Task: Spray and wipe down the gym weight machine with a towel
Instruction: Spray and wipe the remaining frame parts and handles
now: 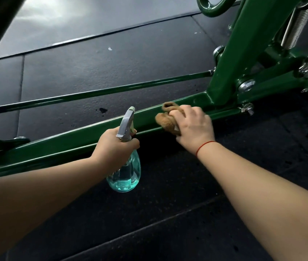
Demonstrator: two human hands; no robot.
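Green rail (74, 141) mid-wipe: right hand (193, 124) clutches a brown towel (165, 121) against it, left hand (111, 146) keeps a closed grip round the bottle (125, 178); most of the machine (230, 59) seemingly remains.

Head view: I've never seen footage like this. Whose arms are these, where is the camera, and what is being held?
The camera sits on a person's head and looks down, so the two bare arms are their own. The left hand grips a see-through blue spray bottle by its neck. The right hand holds a bunched brown towel against a green frame bar of the weight machine. Dark rubber floor mats lie beneath, and a metal spring shows at the upper right.
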